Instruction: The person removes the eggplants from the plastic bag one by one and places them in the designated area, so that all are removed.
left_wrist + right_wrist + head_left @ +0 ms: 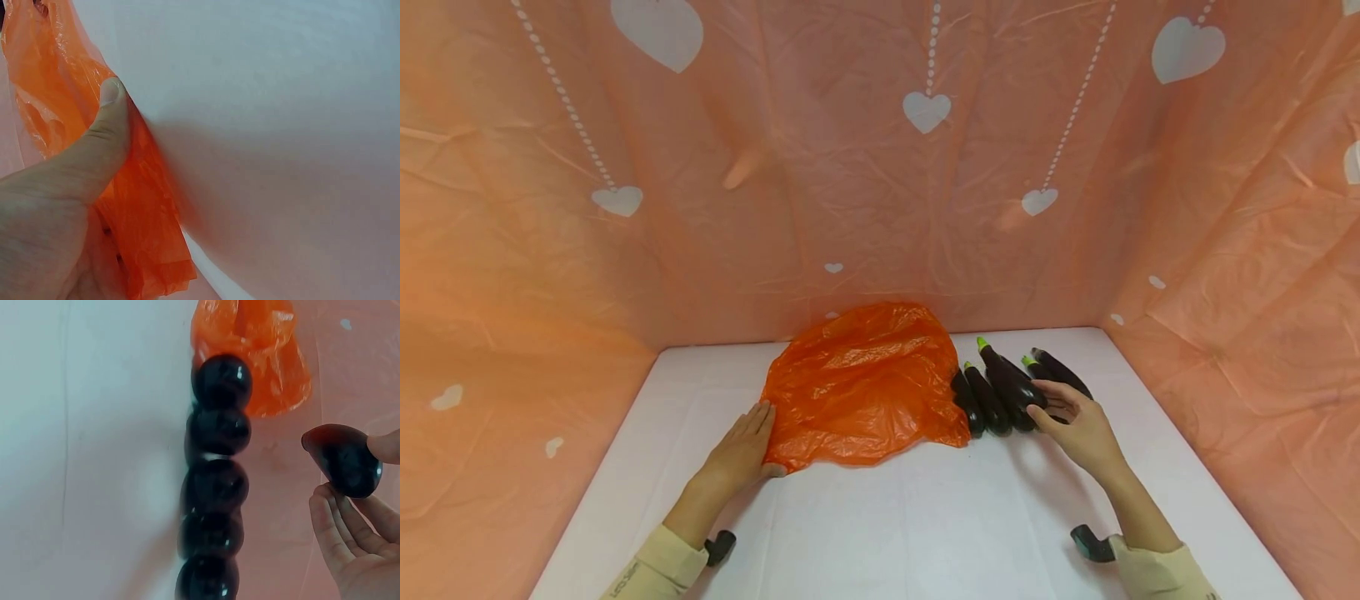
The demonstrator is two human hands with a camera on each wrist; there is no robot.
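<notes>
An orange plastic bag (861, 383) lies spread on the table, and my left hand (737, 450) rests at its left edge with the fingers straight. In the left wrist view the thumb (109, 119) lies across the thin bag film. My right hand (1082, 429) grips a dark purple eggplant (1017, 383) near its blunt end, thumb on one side and fingers on the other. Its green stem points away from me. The right wrist view shows this eggplant (350, 461) apart from a row of several others (215, 487).
Eggplants (988, 404) lie side by side from the bag's right edge, with more (1063, 371) behind the right hand. The white table (895, 533) is enclosed by peach-coloured sheets (850, 208) with white hearts. Dark straps (1092, 543) show beside both sleeves.
</notes>
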